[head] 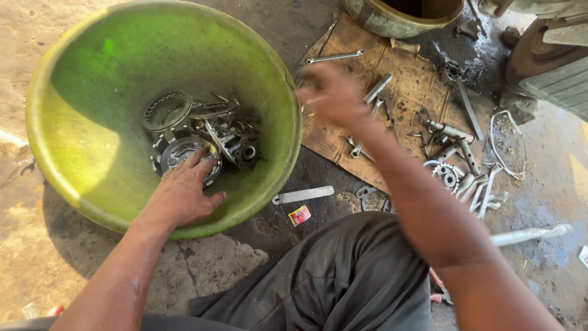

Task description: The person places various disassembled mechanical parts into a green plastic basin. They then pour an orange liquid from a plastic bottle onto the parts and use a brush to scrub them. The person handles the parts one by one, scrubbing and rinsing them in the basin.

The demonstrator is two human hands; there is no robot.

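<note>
left hand point(184, 195) spread flat, fingers resting on a round metal disc point(187, 156) among greasy parts in the green basin point(73, 153). right hand point(334, 95) blurred over the cardboard point(410, 79), grip impossible to tell. probably heavy, stiff, oily; best pinched at the rim.

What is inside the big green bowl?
The green bowl holds greasy metal parts: toothed rings, round discs. The left hand covers part of one disc; anything under the pile stays hidden.
</note>
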